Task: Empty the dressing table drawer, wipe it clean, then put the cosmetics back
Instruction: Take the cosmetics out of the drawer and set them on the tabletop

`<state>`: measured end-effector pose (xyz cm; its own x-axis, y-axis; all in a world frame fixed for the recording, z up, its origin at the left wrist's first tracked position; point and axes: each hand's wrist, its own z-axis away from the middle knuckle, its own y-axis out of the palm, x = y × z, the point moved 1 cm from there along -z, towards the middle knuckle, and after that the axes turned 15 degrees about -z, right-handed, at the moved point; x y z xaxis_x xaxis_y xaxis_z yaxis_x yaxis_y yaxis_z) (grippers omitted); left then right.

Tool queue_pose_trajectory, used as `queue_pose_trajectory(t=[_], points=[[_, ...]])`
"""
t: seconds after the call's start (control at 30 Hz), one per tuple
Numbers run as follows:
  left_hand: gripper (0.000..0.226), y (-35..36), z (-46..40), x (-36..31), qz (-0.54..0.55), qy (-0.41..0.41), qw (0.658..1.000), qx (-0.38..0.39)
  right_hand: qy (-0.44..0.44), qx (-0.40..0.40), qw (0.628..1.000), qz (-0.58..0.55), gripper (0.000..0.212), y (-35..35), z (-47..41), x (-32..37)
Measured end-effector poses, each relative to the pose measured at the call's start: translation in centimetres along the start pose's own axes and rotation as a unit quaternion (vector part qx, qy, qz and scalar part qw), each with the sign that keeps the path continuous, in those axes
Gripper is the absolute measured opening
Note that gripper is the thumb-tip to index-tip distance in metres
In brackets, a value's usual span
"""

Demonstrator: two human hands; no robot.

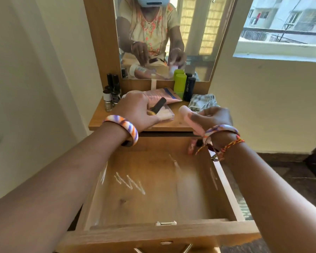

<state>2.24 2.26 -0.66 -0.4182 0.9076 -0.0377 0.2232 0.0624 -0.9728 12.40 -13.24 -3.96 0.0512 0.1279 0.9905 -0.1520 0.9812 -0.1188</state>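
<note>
Emptying is being finished. Near the tabletop's front edge, a clear case (164, 114) is being set down by the curled left hand (137, 110); rightward, a pink tube (192, 119) is being gripped by the right hand (213, 115). It needs placing, then the chalk-marked drawer (153, 189) wiping.

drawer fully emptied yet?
No: a pink item lies in the far right corner of the open drawer, below the right hand.

Wood drawer (153, 179) matt w/ chalky scuffs; checked cloth (202, 102); glossy plastic green bottle (180, 83).
</note>
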Motion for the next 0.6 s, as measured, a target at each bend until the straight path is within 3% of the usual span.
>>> queue_pose_trajectory(t=[0.1, 0.33, 0.5, 0.6], points=[[0.045, 0.5, -1.4, -0.7, -0.015, 0.002, 1.000, -0.018, 0.020, 0.017, 0.999, -0.028, 0.012, 1.2, 0.2, 0.2], [0.046, 1.7, -3.5, -1.9, -0.045, 0.009, 0.999, -0.005, -0.042, 0.106, 0.992, 0.059, 0.049, 2.8, 0.7, -0.2], [0.039, 2.2, -4.0, -2.6, -0.086, 0.023, 0.996, -0.014, -0.081, 0.079, 0.989, 0.100, 0.052, 3.3, -0.2, -1.0], [0.035, 2.9, -4.2, -3.0, -0.127, 0.030, 0.991, -0.020, -0.119, 0.053, 0.982, 0.137, 0.040, 3.4, -0.4, -1.2]])
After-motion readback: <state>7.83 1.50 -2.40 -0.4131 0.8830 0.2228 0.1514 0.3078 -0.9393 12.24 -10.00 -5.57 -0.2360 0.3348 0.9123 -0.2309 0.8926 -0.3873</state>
